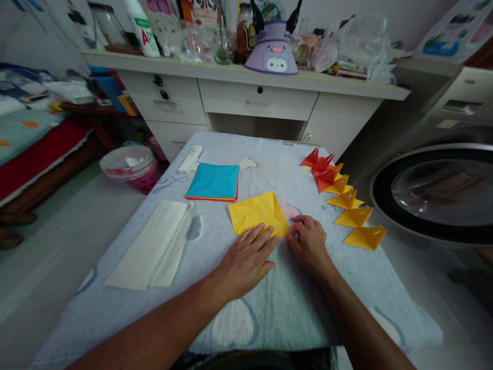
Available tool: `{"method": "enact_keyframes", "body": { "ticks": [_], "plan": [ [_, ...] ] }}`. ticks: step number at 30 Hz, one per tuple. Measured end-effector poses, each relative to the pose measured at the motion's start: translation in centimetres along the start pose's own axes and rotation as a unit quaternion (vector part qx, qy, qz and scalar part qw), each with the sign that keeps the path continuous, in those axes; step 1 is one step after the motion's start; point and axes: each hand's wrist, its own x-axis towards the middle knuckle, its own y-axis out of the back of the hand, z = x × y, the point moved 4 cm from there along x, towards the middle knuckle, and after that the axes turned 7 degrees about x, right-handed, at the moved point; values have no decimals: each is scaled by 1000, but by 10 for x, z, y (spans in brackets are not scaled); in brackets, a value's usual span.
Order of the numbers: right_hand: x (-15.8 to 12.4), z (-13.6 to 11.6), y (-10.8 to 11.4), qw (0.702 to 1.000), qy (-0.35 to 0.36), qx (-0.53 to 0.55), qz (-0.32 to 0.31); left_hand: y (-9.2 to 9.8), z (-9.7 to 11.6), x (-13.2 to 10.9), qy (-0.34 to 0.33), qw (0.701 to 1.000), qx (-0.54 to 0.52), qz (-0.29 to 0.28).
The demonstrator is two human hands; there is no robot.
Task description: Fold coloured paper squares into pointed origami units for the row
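A creased sheet of yellow origami paper (256,211) lies before me on the cloth-covered table. My left hand (250,255) rests flat on its near edge, fingers stretched out. At the sheet's near right corner, my right hand (308,240) pinches the paper between thumb and forefinger. Just beyond to the left is a stack of square paper (214,181), blue on top with red and yellow edges below. Along the table's right side stand several folded pieces, red ones (322,169) at the far end and yellow ones (354,216) nearer.
A folded whitish sheet (156,246) lies on the left of the table (231,324), and a small white box (190,160) at its far left. Behind stands a white cabinet (258,100). A washing machine (442,154) is on the right, a pink bin (134,167) on the left.
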Motion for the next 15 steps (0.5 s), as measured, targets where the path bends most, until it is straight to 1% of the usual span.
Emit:
{"method": "enact_keyframes", "body": {
  "ticks": [10, 15],
  "plan": [
    [-4, -8, -1, 999, 12, -46, 6, -1, 2, 2, 3, 1000, 2, 13],
    [-4, -7, -2, 998, 11, -56, 10, 0, 3, 1, 5, 1000, 2, 17]
  ]
}}
